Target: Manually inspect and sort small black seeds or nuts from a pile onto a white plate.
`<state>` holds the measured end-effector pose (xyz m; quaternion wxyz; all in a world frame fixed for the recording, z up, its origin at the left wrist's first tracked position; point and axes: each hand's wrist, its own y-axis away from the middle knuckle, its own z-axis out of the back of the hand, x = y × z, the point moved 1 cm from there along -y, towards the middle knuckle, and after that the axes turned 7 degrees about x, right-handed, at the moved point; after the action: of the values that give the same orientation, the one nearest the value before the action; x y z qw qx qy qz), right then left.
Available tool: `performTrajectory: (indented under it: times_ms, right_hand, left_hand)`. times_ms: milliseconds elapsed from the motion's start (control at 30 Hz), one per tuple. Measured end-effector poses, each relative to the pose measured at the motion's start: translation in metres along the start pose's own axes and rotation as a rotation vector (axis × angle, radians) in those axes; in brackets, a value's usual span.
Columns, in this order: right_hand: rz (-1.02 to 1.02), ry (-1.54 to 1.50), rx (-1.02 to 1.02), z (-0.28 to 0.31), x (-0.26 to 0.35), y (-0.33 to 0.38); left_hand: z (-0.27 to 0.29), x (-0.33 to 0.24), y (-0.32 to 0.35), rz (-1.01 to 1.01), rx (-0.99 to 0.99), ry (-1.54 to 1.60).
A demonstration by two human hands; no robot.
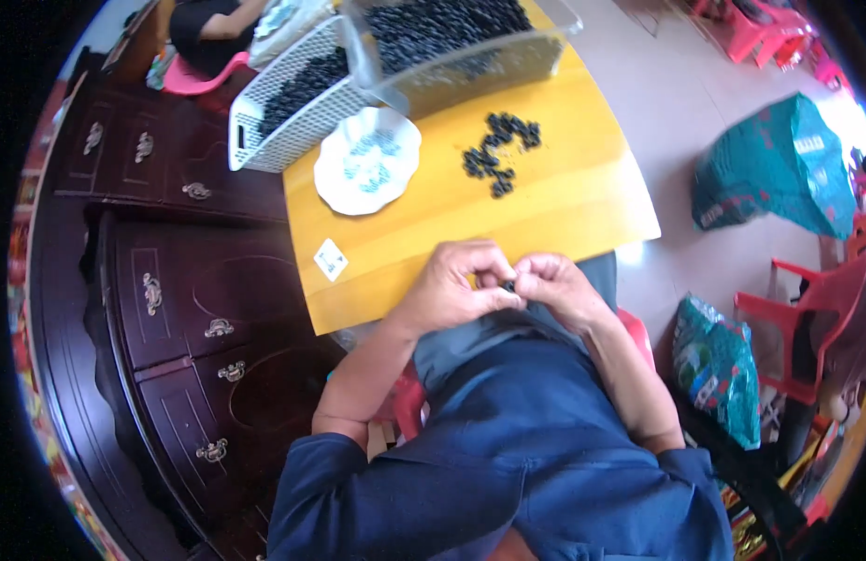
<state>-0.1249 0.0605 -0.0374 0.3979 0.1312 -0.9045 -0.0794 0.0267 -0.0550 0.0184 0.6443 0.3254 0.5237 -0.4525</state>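
Observation:
Both of my hands meet at the near edge of the yellow table [405, 238], with fingertips pinched together. Between them is a small black part [508, 286], mostly covered by the fingers. My left hand [459, 288] grips it from the left, with thumb and forefinger closed. From the right, my right hand [559, 288] closes its fingers at the same spot. Beyond the hands lies a loose cluster of small black parts [489, 161]. To its left stands a white scalloped plate [335, 173] with small pale, bluish pieces in it.
At the far side are a clear plastic bin [489, 79] and a white perforated basket [250, 150], both full of black parts. A small white card [331, 259] lies at the table's left. Dark wooden cabinets [199, 280] stand left; teal bags [760, 168] and a red chair [811, 327] right.

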Motion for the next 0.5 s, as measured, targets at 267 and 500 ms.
performTrajectory:
  times_ms: [267,500]
  right_hand:
    - [-0.012,-0.057,0.068,-0.012,0.004,-0.003]
    - [-0.017,-0.032,0.156,0.004,-0.005,-0.011]
  left_hand:
    - [0.003,-0.008,0.008,0.150,0.013,-0.002]
    - [-0.002,0.011,0.010,0.118,-0.004,0.220]
